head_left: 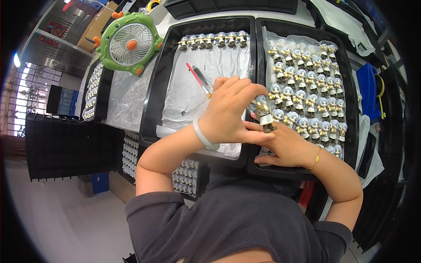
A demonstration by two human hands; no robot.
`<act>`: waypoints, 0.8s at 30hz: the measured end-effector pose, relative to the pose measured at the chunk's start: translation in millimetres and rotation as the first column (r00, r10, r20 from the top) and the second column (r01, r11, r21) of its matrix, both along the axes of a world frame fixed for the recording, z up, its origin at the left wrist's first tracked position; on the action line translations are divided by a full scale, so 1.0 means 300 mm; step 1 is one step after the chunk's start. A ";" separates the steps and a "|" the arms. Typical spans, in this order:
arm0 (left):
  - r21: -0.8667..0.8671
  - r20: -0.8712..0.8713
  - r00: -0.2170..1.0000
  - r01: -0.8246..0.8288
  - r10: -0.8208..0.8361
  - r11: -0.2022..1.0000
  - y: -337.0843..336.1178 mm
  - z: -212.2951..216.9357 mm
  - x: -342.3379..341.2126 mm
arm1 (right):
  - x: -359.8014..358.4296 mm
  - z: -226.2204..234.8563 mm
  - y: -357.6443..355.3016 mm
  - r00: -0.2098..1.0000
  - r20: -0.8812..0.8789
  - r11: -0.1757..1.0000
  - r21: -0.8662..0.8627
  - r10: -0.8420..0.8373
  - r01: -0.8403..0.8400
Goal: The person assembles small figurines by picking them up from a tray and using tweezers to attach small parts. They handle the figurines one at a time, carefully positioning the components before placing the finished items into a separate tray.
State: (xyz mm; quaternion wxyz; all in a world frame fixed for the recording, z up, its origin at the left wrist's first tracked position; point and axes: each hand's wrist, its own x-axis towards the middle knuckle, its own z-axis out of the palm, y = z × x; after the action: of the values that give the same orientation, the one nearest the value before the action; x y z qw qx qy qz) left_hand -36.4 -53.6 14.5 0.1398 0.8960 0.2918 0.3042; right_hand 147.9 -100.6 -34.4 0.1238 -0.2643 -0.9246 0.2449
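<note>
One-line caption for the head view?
Both hands hold one small figurine between two black trays.

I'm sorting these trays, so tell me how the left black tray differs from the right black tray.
The left black tray holds one short row of figurines along its far edge; the right black tray is nearly full of figurine rows. The left tray's plastic liner lies mostly bare, with a red-tipped tool on it; the right tray's is mostly covered. Both are black, rectangular and plastic-lined.

Head-worn fisheye looks steeply down, close over two black trays point(253, 52).
</note>
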 end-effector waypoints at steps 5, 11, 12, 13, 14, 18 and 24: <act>-0.841 0.400 0.890 0.261 0.220 0.474 0.070 -0.039 -0.003 | -0.003 0.005 -0.001 1.000 -0.022 1.000 0.024 0.004 -0.003; -0.562 0.089 0.889 -0.326 0.448 0.760 0.513 -0.105 -0.279 | -0.001 -0.006 -0.009 1.000 -0.026 1.000 -0.004 -0.004 0.004; -0.308 -0.159 0.861 -0.508 0.483 0.804 0.557 -0.097 -0.326 | 0.001 -0.010 -0.010 0.999 -0.031 1.000 -0.003 -0.009 0.009; -0.048 -0.329 0.749 -0.621 0.575 0.782 0.611 -0.138 -0.409 | -0.002 -0.012 -0.010 0.999 -0.039 1.000 0.001 -0.001 0.001; 0.045 -0.496 0.655 -0.637 0.571 0.770 0.635 -0.159 -0.442 | 0.002 -0.017 -0.007 0.999 -0.043 1.000 0.005 -0.004 0.004; 0.269 -0.739 0.422 -0.529 0.525 0.805 0.641 -0.217 -0.483 | 0.004 -0.020 -0.008 0.998 -0.055 1.000 -0.004 0.001 -0.001; 0.359 -0.782 0.320 -0.470 0.535 0.806 0.663 -0.244 -0.479 | 0.010 -0.027 -0.007 0.998 -0.057 1.000 0.004 -0.001 0.001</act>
State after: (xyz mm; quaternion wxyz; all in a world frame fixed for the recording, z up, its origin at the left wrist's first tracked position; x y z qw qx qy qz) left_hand -180.1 145.3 -58.6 -0.1543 0.7919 0.5734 -0.1428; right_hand 151.0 -102.7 -42.4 0.1507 -0.2576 -0.9210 0.2504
